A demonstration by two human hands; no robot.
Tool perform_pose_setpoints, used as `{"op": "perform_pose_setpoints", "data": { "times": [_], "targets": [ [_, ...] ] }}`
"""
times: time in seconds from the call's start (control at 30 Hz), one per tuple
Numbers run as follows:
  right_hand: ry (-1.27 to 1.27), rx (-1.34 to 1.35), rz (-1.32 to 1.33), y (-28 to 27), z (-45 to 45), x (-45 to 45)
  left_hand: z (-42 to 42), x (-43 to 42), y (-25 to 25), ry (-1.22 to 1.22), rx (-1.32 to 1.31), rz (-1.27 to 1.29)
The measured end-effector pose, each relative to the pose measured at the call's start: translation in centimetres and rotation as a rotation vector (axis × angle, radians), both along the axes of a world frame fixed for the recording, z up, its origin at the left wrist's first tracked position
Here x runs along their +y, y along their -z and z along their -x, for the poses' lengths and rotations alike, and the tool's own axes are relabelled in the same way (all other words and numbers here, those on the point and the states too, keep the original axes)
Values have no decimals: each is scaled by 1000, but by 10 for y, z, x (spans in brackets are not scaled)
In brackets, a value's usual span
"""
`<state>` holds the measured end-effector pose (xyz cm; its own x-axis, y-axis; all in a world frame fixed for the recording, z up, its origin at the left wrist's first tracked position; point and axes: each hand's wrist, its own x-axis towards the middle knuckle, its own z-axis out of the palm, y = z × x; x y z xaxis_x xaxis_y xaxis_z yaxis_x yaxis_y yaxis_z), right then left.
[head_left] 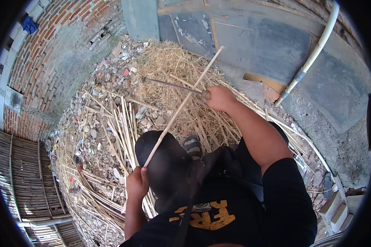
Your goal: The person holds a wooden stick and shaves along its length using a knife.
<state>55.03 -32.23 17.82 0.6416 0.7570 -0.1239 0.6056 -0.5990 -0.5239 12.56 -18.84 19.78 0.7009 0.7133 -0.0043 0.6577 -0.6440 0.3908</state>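
My left hand (137, 184) is closed around the lower end of a long pale bamboo stick (169, 124). The stick slants up and away to the right across my knee. In my right hand (220, 99) is the handle of a long, thin-bladed knife (169, 84), its dark blade pointing left. Blade and stick cross just left of my right fist; whether they touch I cannot tell. Below the crossing lies a heap of straw-like shavings (165, 59). Several split bamboo sticks (121, 123) lie beside my left knee.
Rubble and stones (94, 133) cover the ground to the left. A brick wall (43, 70) stands beyond, with a bamboo slat panel (27, 173) at lower left. Grey boards (259, 41) lean at the back, near a pale pipe (313, 57). A sandalled foot (192, 147) shows below me.
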Motion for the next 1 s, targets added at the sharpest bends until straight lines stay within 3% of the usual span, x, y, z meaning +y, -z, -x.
{"op": "perform_pose_setpoints", "data": {
  "times": [0.07,0.33,0.43,0.57,0.67,0.87,0.97,1.0],
  "targets": [
    [-29,-112,11,7,1,2,-2,2,-13,11,47,-11],
    [-399,-107,-47,-27,63,4,0,10,0,47,-40,89],
    [-61,170,-87,-22,24,7,4,10,14,26,-92,89],
    [-41,45,-25,2,1,5,-2,5,3,-8,-49,58],
    [-3,-7,-48,-13,26,2,0,7,2,0,-37,77],
    [-355,-244,-19,-27,47,4,-6,6,11,30,-133,84],
    [-35,91,-171,-25,15,3,1,6,21,25,-162,63],
    [-7,64,-175,-15,3,3,0,4,20,14,-164,53]
  ]
}}
